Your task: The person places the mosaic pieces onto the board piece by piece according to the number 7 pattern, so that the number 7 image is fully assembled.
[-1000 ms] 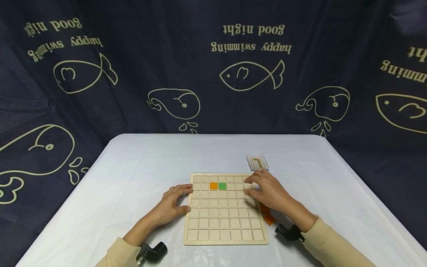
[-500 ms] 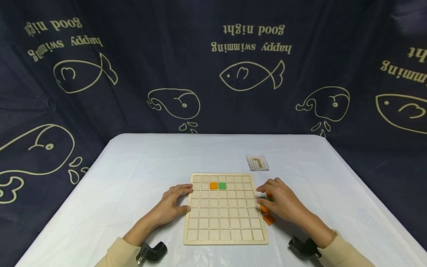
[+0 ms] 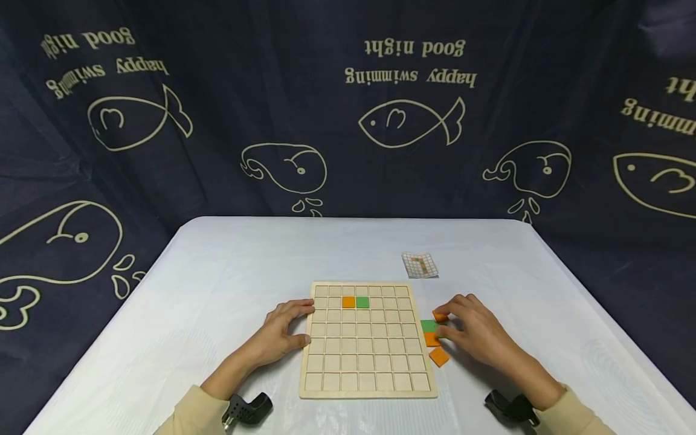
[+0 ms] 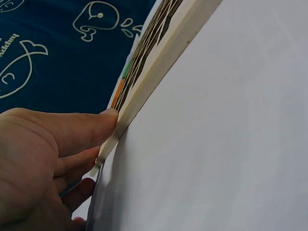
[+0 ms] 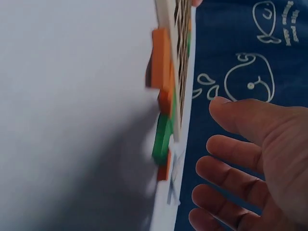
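Observation:
In the head view, a wooden grid board (image 3: 364, 364) lies on the table, with an orange tile (image 3: 348, 302) and a green tile (image 3: 362, 302) side by side in its second row from the far edge. My left hand (image 3: 284, 336) rests against the board's left edge; the thumb and fingertips touch it. To the right of the board my right hand (image 3: 481, 332) hovers over loose tiles, thumb and fingers spread apart with nothing between them. Around it lie a green tile (image 3: 429, 325) and several orange ones, one near the index fingertip. Another green piece (image 5: 162, 137) shows in the right wrist view.
Beyond the board's far right corner lies a small printed card (image 3: 420, 265) with a coloured grid pattern. A white cloth covers the table (image 3: 261, 254). Behind it hangs a dark blue curtain (image 3: 337, 169) printed with fish and whales.
My right hand has moved from over the board's right side outward to the right, over the loose tiles, uncovering the card and some tiles. My left hand has stayed at the board's edge.

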`<action>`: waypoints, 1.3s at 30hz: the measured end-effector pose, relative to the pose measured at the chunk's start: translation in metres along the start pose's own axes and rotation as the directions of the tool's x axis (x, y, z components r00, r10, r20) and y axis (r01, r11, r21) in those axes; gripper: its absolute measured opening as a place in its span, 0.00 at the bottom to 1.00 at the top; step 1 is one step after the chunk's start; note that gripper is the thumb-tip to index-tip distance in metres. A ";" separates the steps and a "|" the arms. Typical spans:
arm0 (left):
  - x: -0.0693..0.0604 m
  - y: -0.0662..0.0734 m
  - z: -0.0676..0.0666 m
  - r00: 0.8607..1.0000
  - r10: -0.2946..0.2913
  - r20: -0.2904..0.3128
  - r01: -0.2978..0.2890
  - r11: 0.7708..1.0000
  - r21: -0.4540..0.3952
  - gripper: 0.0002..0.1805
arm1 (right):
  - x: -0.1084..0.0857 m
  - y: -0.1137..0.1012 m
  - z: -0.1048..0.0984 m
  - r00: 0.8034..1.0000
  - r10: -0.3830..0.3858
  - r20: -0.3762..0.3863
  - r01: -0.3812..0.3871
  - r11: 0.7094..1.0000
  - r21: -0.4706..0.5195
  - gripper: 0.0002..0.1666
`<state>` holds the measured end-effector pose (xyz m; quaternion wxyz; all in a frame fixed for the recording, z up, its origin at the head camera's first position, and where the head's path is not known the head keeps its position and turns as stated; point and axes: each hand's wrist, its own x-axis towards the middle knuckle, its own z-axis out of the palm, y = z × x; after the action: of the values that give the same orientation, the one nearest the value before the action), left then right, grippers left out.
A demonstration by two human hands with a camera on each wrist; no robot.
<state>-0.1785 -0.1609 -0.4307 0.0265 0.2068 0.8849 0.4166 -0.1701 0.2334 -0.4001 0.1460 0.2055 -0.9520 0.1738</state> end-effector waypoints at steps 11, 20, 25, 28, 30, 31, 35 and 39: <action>0.001 0.000 -0.001 1.000 -0.005 0.004 0.005 1.000 0.004 0.30 | 0.005 0.023 0.000 0.998 0.013 0.059 -0.013 1.000 -0.010 0.17; 0.002 0.000 -0.001 1.000 0.012 -0.001 -0.012 1.000 0.012 0.30 | 0.009 0.034 0.001 0.991 0.031 0.128 -0.030 1.000 -0.009 0.17; 0.001 0.000 -0.001 1.000 0.010 -0.003 -0.010 1.000 0.007 0.30 | 0.011 0.038 0.002 0.988 0.035 0.153 -0.033 0.999 -0.011 0.16; 0.001 0.000 -0.001 1.000 0.007 -0.002 -0.007 1.000 0.002 0.30 | 0.012 0.039 0.004 0.986 0.038 0.161 -0.036 0.999 -0.014 0.15; 0.001 0.000 0.000 1.000 0.004 0.000 -0.004 1.000 0.001 0.30 | 0.013 0.040 0.005 0.986 0.038 0.165 -0.036 0.999 -0.016 0.15; 0.001 0.000 0.000 1.000 0.002 0.001 -0.002 1.000 0.001 0.30 | 0.014 0.040 0.005 0.985 0.037 0.167 -0.035 0.999 -0.014 0.15; 0.001 0.000 0.000 1.000 -0.005 0.004 0.005 1.000 -0.002 0.30 | 0.016 0.041 0.007 0.984 0.035 0.176 -0.034 0.999 -0.006 0.15; 0.000 0.000 0.000 1.000 0.001 0.003 -0.001 1.000 -0.002 0.30 | 0.018 0.042 0.008 0.982 0.030 0.185 -0.032 0.999 0.004 0.15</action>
<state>-0.1788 -0.1610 -0.4307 0.0279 0.2076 0.8844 0.4171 -0.2059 0.2602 -0.4125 0.0536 0.2065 -0.9639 0.1595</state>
